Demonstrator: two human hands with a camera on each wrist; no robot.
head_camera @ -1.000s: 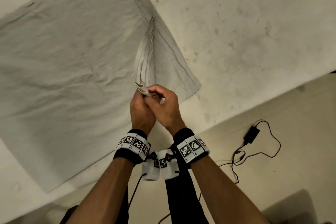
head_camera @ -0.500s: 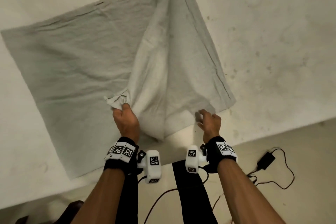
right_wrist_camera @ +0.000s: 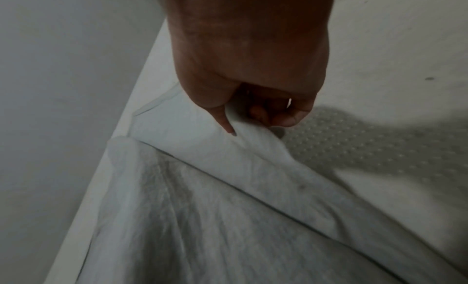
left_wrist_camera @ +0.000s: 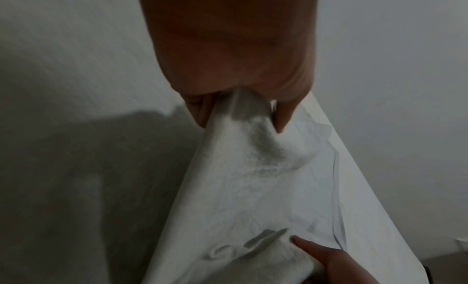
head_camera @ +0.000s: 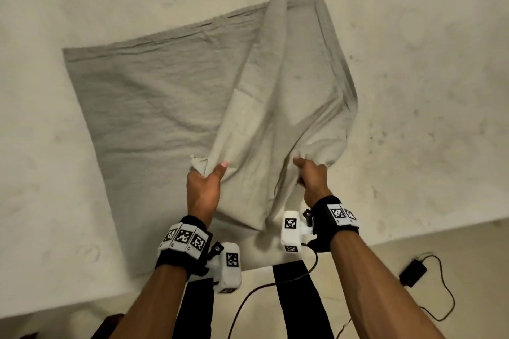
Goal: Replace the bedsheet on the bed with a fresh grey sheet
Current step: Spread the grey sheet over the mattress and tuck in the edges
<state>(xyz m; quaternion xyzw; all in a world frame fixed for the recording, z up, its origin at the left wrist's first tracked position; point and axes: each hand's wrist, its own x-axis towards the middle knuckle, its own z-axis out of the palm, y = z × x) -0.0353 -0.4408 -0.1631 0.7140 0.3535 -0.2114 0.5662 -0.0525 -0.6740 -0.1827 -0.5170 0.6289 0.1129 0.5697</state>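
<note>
A folded grey sheet (head_camera: pixel 154 107) lies partly spread on the bare mattress (head_camera: pixel 413 63), with its upper layers lifted near the front edge. My left hand (head_camera: pixel 203 181) grips a bunched corner of the lifted layer; the left wrist view shows the grey sheet (left_wrist_camera: pixel 253 168) pinched between the fingers (left_wrist_camera: pixel 202 112) and thumb. My right hand (head_camera: pixel 311 173) grips another part of the lifted layer farther right. In the right wrist view the grey sheet (right_wrist_camera: pixel 202 208) runs under the curled fingers (right_wrist_camera: pixel 291 112). Cloth hangs slack between the two hands.
The mattress (right_wrist_camera: pixel 380 48) is stained and has no other cover. Its front edge (head_camera: pixel 413 231) runs just behind my wrists. On the floor to the right lie a black power adapter (head_camera: pixel 413 272) and its cable (head_camera: pixel 446 308). My dark trouser legs (head_camera: pixel 297 297) stand against the bed.
My hands were together on one corner of the sheet; they have since drawn apart, each with its own layer, and the fold has opened wider. The head view has shifted back.
</note>
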